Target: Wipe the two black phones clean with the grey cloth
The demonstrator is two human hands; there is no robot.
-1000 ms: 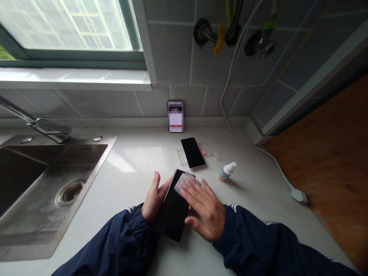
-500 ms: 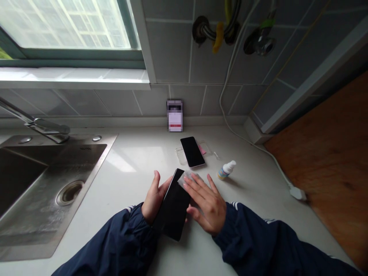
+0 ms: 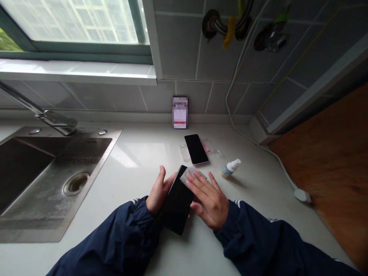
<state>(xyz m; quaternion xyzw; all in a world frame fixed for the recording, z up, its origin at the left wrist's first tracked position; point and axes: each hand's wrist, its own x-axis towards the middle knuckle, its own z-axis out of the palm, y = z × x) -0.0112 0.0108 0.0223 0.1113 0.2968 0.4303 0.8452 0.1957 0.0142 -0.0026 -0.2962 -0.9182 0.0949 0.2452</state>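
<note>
My left hand grips a black phone along its left side, thumb raised; its other fingers pass beneath. The phone is tilted over the counter, glossy face up. Across its upper right corner lies a thin whitish wipe, held under the outstretched fingers of my right hand. Just beyond, a second phone lies face up on a clear phone case. To the right of it stands a small white-capped spray bottle.
A steel sink with a faucet is on the left. Another phone, its screen lit and blurred, leans against the tiled wall. A white cable runs down to a plug by the wooden board on the right.
The whole view has shifted slightly, so things sit a little to the right and higher. My hands keep nearly the same hold, with the wipe still at the phone's upper corner.
</note>
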